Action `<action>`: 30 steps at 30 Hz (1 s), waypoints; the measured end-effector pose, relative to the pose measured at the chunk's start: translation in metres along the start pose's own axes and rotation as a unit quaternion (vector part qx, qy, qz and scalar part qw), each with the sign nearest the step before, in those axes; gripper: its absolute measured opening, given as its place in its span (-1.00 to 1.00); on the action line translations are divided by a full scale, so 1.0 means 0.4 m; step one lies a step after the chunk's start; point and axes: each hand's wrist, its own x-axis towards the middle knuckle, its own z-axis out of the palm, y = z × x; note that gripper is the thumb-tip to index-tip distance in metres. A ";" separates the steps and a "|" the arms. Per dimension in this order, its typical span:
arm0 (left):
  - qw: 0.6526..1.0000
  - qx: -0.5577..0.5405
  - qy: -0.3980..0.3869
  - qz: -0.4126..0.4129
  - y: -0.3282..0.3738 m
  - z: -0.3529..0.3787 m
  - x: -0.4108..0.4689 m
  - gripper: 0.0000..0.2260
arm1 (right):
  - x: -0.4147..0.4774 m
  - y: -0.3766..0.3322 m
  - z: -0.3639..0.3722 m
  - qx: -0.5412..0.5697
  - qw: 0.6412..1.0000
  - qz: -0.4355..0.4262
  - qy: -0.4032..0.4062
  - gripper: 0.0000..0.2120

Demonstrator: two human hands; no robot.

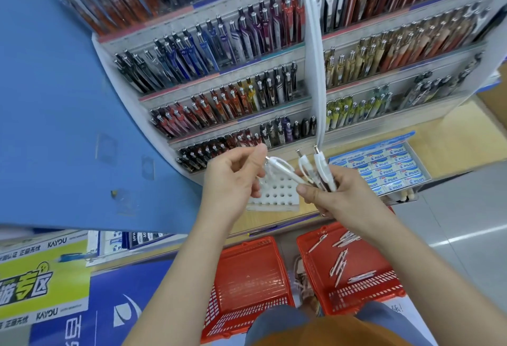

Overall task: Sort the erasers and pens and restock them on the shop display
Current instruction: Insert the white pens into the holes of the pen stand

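Observation:
My right hand (pixel 333 192) grips a bundle of white pens (pixel 319 170), their silver tips pointing up. My left hand (pixel 233 178) pinches one white pen (pixel 279 167) that lies across towards the bundle. Both hands hover in front of the tiered pen display (pixel 247 76), just above a white perforated pen holder (pixel 277 194). To the right sits a tray of Pilot erasers (pixel 389 170). On the floor below, the right red basket (pixel 356 269) holds several loose white pens (pixel 340 260). The left red basket (pixel 247 285) looks empty.
A blue panel (pixel 55 98) borders the display on the left. White cables (pixel 315 43) hang down in front of the shelves. Kayou and Pilot signage (pixel 41 285) fills the lower left. A wooden shelf edge (pixel 274 222) runs under my hands, and grey floor (pixel 466 222) lies at right.

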 end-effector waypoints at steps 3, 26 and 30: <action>0.997 -0.062 -0.020 -0.030 0.016 0.005 0.000 -0.79 | -0.003 -0.007 0.010 -0.006 1.000 -0.006 -0.019 -0.91; 0.956 0.251 0.048 0.146 -0.024 -0.039 0.052 -0.95 | 0.014 0.045 -0.036 0.185 0.966 0.137 0.117 -0.83; 0.910 0.352 0.035 0.215 -0.060 -0.014 0.062 -0.92 | 0.008 0.051 -0.033 0.156 0.973 0.136 0.098 -0.85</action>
